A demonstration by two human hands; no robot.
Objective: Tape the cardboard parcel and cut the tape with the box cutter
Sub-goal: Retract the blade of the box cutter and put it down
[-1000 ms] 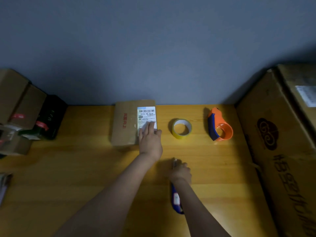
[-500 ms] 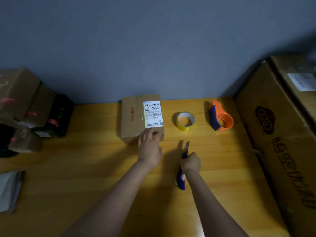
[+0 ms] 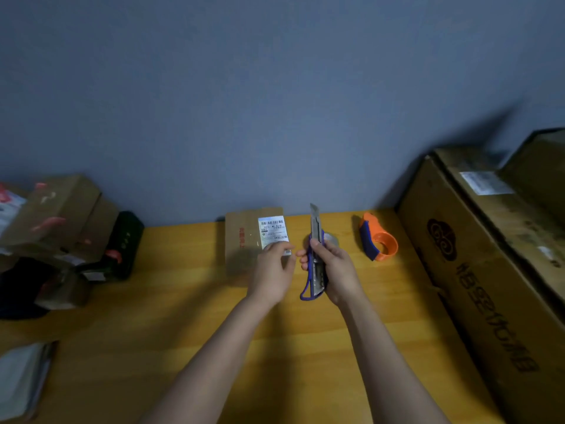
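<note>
A small cardboard parcel [image 3: 244, 240] with a white shipping label lies at the back of the wooden table [image 3: 153, 316], against the wall. My right hand [image 3: 334, 269] grips a blue box cutter [image 3: 315, 258] held upright above the table, its blade out and pointing up. My left hand [image 3: 273, 270] hovers in front of the parcel's near right corner, fingers loosely curled toward the cutter, holding nothing. A roll of clear tape [image 3: 331, 239] lies mostly hidden behind the right hand. An orange and blue tape dispenser [image 3: 377, 241] stands to the right.
A large cardboard box [image 3: 489, 286] fills the table's right side, with another stacked on it. Several small boxes and a dark packet [image 3: 61, 237] are piled at the left. A grey plastic mailer [image 3: 21, 381] lies at the near left edge.
My right hand has lifted the box cutter off the table and turned it upright. My left hand has come off the parcel and moved toward the cutter. The view has tilted upward.
</note>
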